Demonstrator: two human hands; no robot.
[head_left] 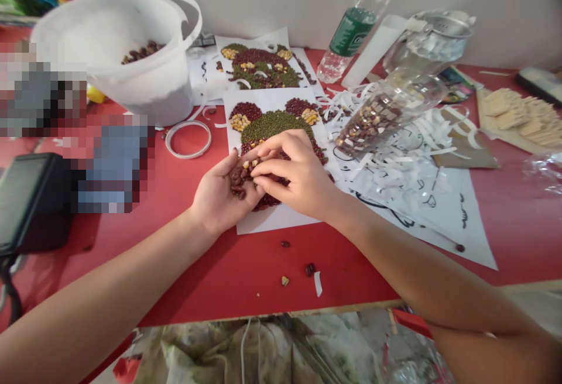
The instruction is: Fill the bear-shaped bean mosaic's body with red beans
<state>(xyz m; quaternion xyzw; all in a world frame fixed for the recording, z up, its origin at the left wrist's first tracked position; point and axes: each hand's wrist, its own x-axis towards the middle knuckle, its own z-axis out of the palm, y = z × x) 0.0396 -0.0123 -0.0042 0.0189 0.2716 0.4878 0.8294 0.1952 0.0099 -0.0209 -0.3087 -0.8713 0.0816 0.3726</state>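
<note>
- The work surface is a red tabletop [351,278] against a pale wall [496,9], with a patterned cloth [246,349] showing below its front edge.
- The left hand [222,191] reaches in from the lower left, palm up and loosely cupped, with its fingers slightly spread.
- A handful of dark red beans and corn kernels [239,179] sits in that cupped left palm, so the grip is a shallow, open-handed hold.
- The right hand [298,173] comes in from the right, back upward, with its fingers [272,167] curved over the left palm and its fingertips among the beans. They are narrowly closed, but whether they pinch any beans is hidden.
- Both hands hover just above a white paper sheet [281,217] bearing a bear-like mosaic of green beans [274,123], red beans [242,110] and corn kernels [240,122]; the hands cover its lower part.
- A similar mosaic sheet [259,68] lies just beyond it.
- A white plastic bucket [118,56] holding red beans stands to the far left.
- A clear plastic bottle [371,120] containing mixed beans lies tilted on white paper strips [386,161], to the right.
- A few loose beans [310,269] lie on the red tabletop, in front of the sheet.
</note>
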